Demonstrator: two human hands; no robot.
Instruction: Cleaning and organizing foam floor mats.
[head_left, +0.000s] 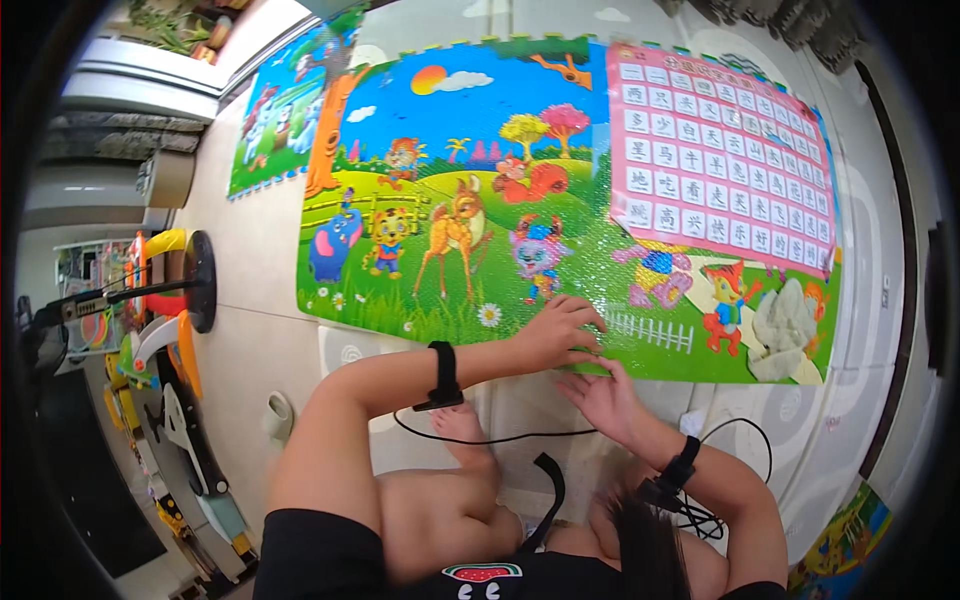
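A large cartoon play mat (390, 300) with animals printed on it lies in front of me. My left hand (561, 335) rests over the mat's near edge, fingers spread and bent, below the printed purple animal. Close to its right, my right hand (609, 397) is at the same edge with its fingertips at the rim; whether they pinch the mat is not plain. A pink-bordered chart of characters (720, 154) lies on the mat's right part. On the mat's lower right sits a crumpled pale cloth (781, 330). Each wrist wears a black strap.
A smaller picture mat (277, 112) lies at the upper left. Toys and a round black stand base (201, 281) are at the left, with a slipper (279, 416) nearer me. A black cable (517, 435) runs across the floor before my legs. Gray curtains hang at the upper right.
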